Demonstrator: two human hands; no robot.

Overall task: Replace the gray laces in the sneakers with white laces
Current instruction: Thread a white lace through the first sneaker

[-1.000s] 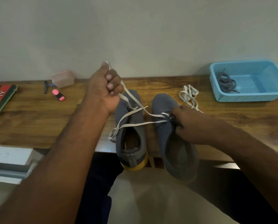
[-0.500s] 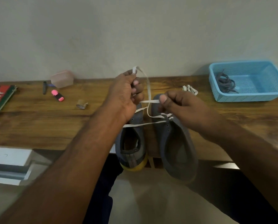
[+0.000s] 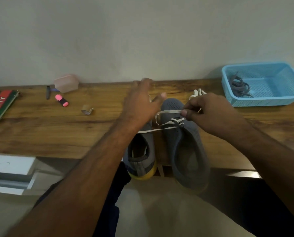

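Seen from a head-worn camera, two gray sneakers sit side by side at the near edge of a wooden desk (image 3: pixel 40 134), heels toward the viewer. The right sneaker (image 3: pixel 185 142) has a white lace (image 3: pixel 168 111) threaded through only its frontmost eyelets, so lacing has barely begun there; the left sneaker (image 3: pixel 142 151) shows no lacing of its own, though a forearm hides much of it. The right hand (image 3: pixel 211 113) pinches one end of that lace between thumb and fingertips above the shoe's toe. The left hand (image 3: pixel 141 101) hovers with fingers spread, holding nothing. A second white lace (image 3: pixel 198 93) lies bundled behind the right hand (probably meant for the other shoe). At the far right, a blue plastic basket (image 3: pixel 279 100) holds a tangle of gray laces (image 3: pixel 239 87), which suggests the removal step is finished.
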